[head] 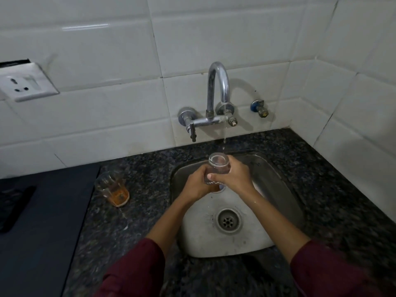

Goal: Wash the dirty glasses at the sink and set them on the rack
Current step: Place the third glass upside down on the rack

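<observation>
A clear glass (217, 162) is held over the steel sink (278, 181), its rim tilted up toward the tap. My left hand (198, 184) grips its lower part from the left. My right hand (232, 175) wraps round it from the right, thumb across the front. A thin trickle of water falls from the chrome tap (218, 88) just above the glass. A second glass (112, 187) with orange-brown liquid in its bottom stands on the dark granite counter (145, 174), left of the sink.
The sink drain (228, 220) lies below my hands. A dark mat or cooktop (42, 221) covers the counter's left side. A wall socket (23, 84) sits on the white tiles at left, and a small valve (259, 108) right of the tap.
</observation>
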Demonstrator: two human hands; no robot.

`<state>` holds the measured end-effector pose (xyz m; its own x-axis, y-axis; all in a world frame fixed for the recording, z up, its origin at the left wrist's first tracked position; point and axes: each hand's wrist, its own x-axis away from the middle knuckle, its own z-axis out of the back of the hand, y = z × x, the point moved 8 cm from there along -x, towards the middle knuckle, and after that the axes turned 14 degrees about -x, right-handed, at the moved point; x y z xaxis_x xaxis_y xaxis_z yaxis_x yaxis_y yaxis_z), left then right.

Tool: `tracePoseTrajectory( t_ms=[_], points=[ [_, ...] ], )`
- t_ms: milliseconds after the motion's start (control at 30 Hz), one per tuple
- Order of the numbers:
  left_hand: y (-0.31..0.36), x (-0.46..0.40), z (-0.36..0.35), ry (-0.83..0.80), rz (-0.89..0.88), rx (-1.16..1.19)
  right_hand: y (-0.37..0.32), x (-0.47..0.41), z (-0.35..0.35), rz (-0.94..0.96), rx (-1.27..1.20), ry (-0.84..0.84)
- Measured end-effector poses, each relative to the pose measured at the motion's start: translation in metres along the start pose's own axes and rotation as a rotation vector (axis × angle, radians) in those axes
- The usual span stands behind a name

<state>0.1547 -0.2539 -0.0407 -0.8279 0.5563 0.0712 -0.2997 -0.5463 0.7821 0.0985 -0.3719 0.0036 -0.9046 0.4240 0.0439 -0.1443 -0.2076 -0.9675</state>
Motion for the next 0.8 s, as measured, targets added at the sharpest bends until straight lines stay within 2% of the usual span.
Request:
tracePoseTrajectory(
  t_ms=[300,433,567,667,800],
  points=[
    [-0.022,0.014,0.028,-0.073,-0.027,-0.027,-0.016,0.008,-0.022,0.004,0.067,0.043],
    [-0.049,0.044,0.078,0.019,-0.006,-0.081,-0.050,0.002,-0.065,0.062,0.082,-0.002],
    [-0.117,0.098,0.161,0.193,0.147,-0.041,-0.087,-0.004,-0.154,0.143,0.035,-0.127],
    [-0.181,0.162,0.236,0.417,0.288,-0.046,-0.121,0.001,-0.252,0.211,-0.014,-0.288],
    [-0.272,0.265,0.312,0.653,0.604,-0.151,-0.156,0.030,-0.407,0.295,-0.022,-0.559]
  ],
)
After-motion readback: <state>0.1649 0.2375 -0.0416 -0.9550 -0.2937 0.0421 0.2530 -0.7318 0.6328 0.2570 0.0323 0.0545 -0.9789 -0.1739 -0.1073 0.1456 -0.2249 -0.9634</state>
